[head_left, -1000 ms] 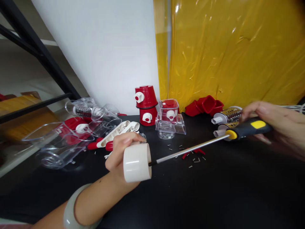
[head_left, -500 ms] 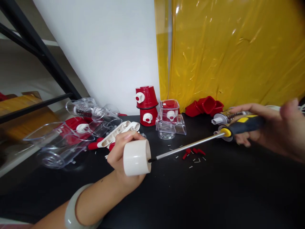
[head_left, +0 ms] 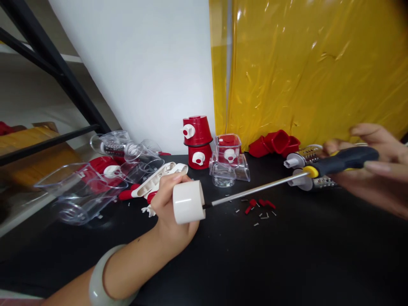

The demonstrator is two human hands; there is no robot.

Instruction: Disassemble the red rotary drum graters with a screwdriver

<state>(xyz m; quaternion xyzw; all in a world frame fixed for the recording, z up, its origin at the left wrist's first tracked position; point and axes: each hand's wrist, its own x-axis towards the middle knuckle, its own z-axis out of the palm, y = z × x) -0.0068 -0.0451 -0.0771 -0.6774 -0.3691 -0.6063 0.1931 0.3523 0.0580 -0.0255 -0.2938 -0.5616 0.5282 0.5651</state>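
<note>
My left hand point(head_left: 174, 208) is wrapped round a white plastic cylinder point(head_left: 187, 203), its open end turned to the right. Into that end reaches the dark tip of a screwdriver point(head_left: 259, 188); the inside of the cylinder is hidden. My right hand point(head_left: 379, 163) grips the black and yellow handle loosely, with some fingers raised off it. Small screws point(head_left: 264, 216) and red plastic pieces point(head_left: 267, 203) lie scattered on the black table point(head_left: 255, 263) below the shaft. Behind my left hand are white crank arms point(head_left: 156, 180) with red handles.
Two stacked red bases point(head_left: 198, 140) with white knobs stand at the back. Beside them is a clear plastic housing point(head_left: 229, 161). Red plastic parts point(head_left: 276, 142) and metal grater drums point(head_left: 306, 157) lie at right; more clear housings point(head_left: 76, 206) at left, near a black frame point(head_left: 68, 89).
My right hand has shifted right and its fingers have moved on the screwdriver handle. The cylinder has moved slightly up and right. The screwdriver tip still points into its open end.
</note>
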